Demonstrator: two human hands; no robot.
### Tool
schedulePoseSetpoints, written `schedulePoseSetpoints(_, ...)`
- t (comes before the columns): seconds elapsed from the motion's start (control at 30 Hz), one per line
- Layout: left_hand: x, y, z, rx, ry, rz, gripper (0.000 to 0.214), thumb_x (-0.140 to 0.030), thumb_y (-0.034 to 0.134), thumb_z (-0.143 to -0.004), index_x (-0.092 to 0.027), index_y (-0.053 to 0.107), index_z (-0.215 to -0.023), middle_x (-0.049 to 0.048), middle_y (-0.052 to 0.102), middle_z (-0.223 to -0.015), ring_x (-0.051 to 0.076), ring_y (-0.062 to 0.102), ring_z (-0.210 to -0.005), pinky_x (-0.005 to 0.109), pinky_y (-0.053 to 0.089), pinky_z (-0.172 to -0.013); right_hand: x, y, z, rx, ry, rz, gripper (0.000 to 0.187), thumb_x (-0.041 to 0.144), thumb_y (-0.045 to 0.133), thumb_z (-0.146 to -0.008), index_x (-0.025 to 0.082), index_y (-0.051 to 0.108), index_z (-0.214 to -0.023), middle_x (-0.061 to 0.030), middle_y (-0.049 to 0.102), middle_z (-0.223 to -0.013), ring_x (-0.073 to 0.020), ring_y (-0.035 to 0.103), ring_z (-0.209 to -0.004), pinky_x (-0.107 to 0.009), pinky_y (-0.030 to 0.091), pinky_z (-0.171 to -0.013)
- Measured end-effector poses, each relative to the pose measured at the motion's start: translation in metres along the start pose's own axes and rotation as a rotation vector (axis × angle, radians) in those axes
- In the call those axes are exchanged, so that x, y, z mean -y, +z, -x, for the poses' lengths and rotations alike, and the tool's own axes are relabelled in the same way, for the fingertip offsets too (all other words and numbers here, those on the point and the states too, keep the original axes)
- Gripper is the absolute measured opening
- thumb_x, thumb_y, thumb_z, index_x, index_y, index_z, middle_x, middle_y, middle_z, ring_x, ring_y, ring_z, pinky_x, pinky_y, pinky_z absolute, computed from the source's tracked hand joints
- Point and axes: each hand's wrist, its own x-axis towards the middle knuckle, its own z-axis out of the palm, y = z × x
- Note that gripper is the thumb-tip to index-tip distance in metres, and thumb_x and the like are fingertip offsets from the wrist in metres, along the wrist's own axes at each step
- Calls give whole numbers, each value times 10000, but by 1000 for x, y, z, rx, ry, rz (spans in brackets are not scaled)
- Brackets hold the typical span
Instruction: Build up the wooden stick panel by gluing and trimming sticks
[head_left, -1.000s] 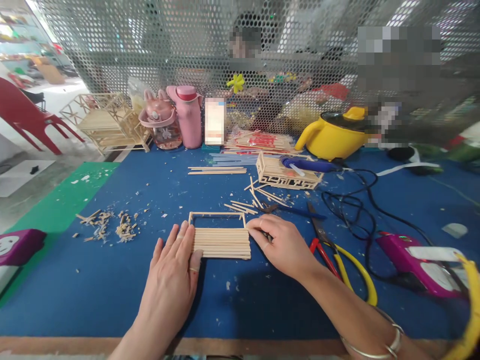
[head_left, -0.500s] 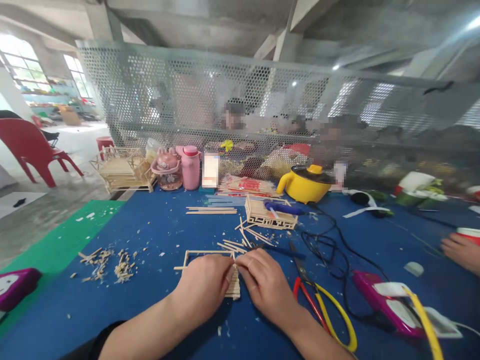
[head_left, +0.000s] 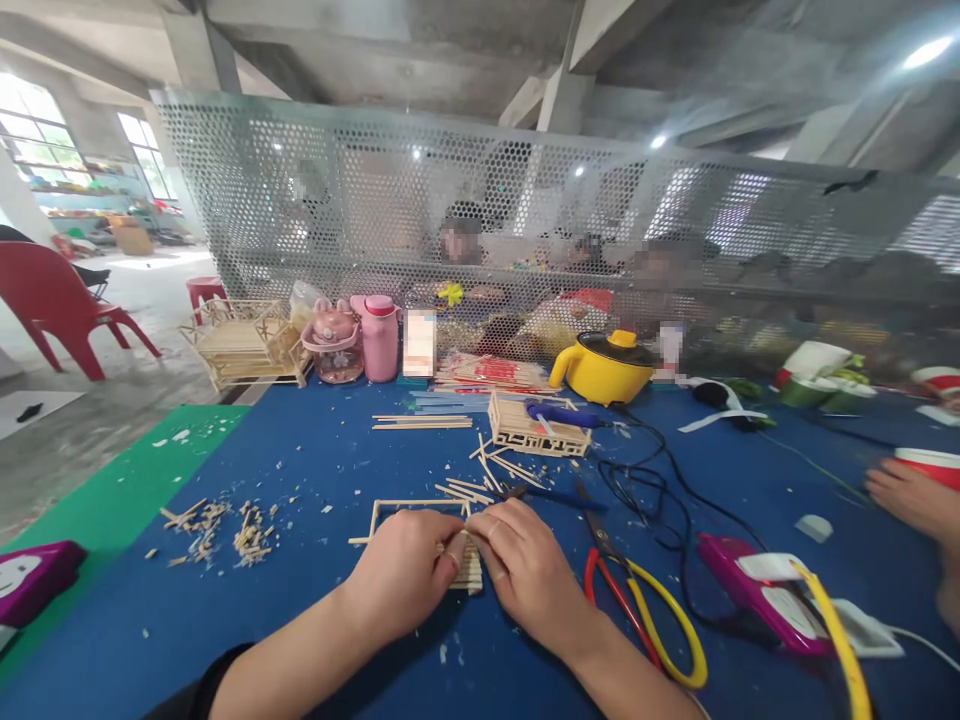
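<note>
My left hand (head_left: 412,565) and my right hand (head_left: 529,570) meet at a small frame of wooden sticks (head_left: 470,575) low in the middle of the blue table. Both are closed, fingertips pinching near the frame's upper right corner. What exactly sits between the fingertips is hidden. The frame has an open rectangle at its left and a strip of sticks laid side by side at its right. Just beyond lie several loose sticks (head_left: 465,490). A stick-built box (head_left: 540,438) stands farther back with a blue glue gun (head_left: 562,413) resting on it.
Right of my hands lie pliers with red and yellow handles (head_left: 664,620), a black cable and a purple power strip (head_left: 772,590). Stick scraps (head_left: 255,530) lie left. A yellow pot (head_left: 607,368) and pink flask (head_left: 380,340) stand behind. Another person's hand (head_left: 911,495) holds a cup at right.
The view has shifted slightly. Both hands stay pinched at the same corner of the stick frame, with hardly any movement. The other person's hand and cup show more fully at right.
</note>
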Motion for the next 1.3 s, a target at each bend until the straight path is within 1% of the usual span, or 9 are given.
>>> schedulePoseSetpoints(0.13, -2, -2, 3, -33, -21, -50, 258, -193, 422, -870, -211, 670, -804, 45, 715, -797, 206, 665, -769, 259, 429, -651, -11, -8, 7, 10, 59, 35, 192, 253, 473, -921, 228, 584, -1076, -63, 677, -977, -194, 620, -927, -349, 530, -813)
schedulePoseSetpoints(0.3, 8, -9, 3, -120, -71, -91, 300, -220, 391, -894, -210, 688, -851, 65, 719, -817, 228, 672, -770, 279, 437, -647, -58, -27, 19, -2, 351, 249, 424, 230, 415, -922, 172, 429, -1342, -166, 536, -1309, -267, 514, -1203, -497, 452, -969)
schedulePoseSetpoints(0.4, 15, -12, 3, -160, -86, -79, 301, -214, 402, -892, -215, 703, -883, 63, 727, -821, 222, 678, -772, 271, 440, -649, -83, -28, 23, 145, 446, 343, 280, 203, 504, -895, 133, 602, -1148, -167, 633, -1135, -270, 603, -1057, -482, 489, -901)
schedulePoseSetpoints(0.53, 18, -13, 5, -190, -70, -27, 295, -203, 415, -889, -219, 709, -871, 49, 729, -816, 211, 679, -780, 265, 444, -663, -93, -26, 20, 281, 464, 406, 294, 331, 561, -901, 173, 571, -1148, -70, 606, -1148, -186, 618, -944, -397, 527, -802)
schedulePoseSetpoints(0.7, 18, -17, 8, -225, -30, 65, 305, -221, 401, -909, -191, 705, -900, 65, 721, -844, 205, 664, -794, 271, 448, -688, -77, -48, 12, 223, 387, 453, 211, 171, 441, -917, 158, 638, -993, -97, 657, -915, -213, 632, -875, -372, 516, -769)
schedulePoseSetpoints(0.87, 10, -28, 11, -142, 135, 176, 288, -199, 435, -897, -207, 680, -745, 5, 668, -689, 136, 626, -674, 208, 441, -609, -39, -88, 14, 52, 305, 474, 262, 305, 385, -930, 218, 594, -1061, -93, 658, -1002, -242, 640, -935, -373, 503, -796)
schedulePoseSetpoints(1.03, -9, -43, 14, -94, 257, 380, 298, -190, 442, -890, -212, 661, -689, 44, 674, -763, 209, 502, -1233, 261, 438, -934, -1, -112, 4, -292, 343, 505, 242, 386, 399, -908, 262, 572, -1022, -74, 670, -978, -244, 654, -884, -354, 502, -754)
schedulePoseSetpoints(1.17, -20, -45, 7, -12, 262, 530, 294, -218, 459, -893, -213, 682, -701, 24, 601, -592, 223, 482, -1256, 317, 371, -1021, 6, -101, -15, -407, 535, 227, 251, 416, 502, -834, 255, 603, -998, -75, 692, -957, -256, 659, -879, -383, 515, -794)
schedulePoseSetpoints(1.3, -17, -43, -4, -12, 172, 586, 274, -286, 502, -887, -187, 716, -747, 23, 624, -745, 180, 602, -861, 251, 457, -759, 8, -72, -26, -338, 696, -369, 260, 400, 588, -781, 242, 614, -986, -56, 698, -855, -215, 661, -738, -323, 540, -612)
